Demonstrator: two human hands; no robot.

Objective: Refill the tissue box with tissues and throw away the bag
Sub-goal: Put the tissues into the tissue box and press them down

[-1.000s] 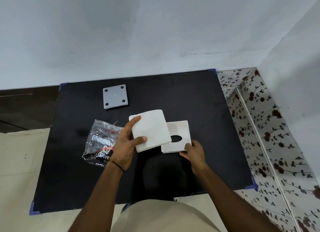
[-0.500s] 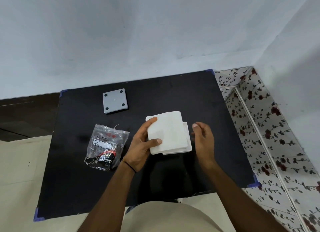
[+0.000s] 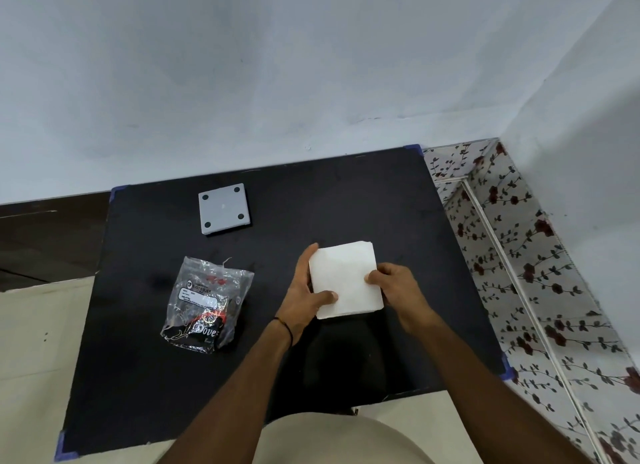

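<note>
A square white stack of tissues [image 3: 344, 276] lies flat in the middle of the black table [image 3: 346, 193], covering the white box piece with the round hole, which is hidden beneath it. My left hand [image 3: 304, 290] grips the stack's left edge, thumb on top. On the right edge rests my right hand [image 3: 394, 283], fingers curled over the top. To the left lies the crumpled clear plastic bag [image 3: 207, 304] with printed labels, apart from both hands. A grey square plate [image 3: 224, 207] with black dots at its corners lies at the back left.
The table stands against a pale wall at the back. A floral-patterned surface [image 3: 540, 290] runs along the table's right side. Beige floor [image 3: 38, 359] shows to the left and in front.
My left hand carried the tissue stack to the right until it covered the white box piece. My right hand rose from the piece's front edge and closed on the stack's right side.
</note>
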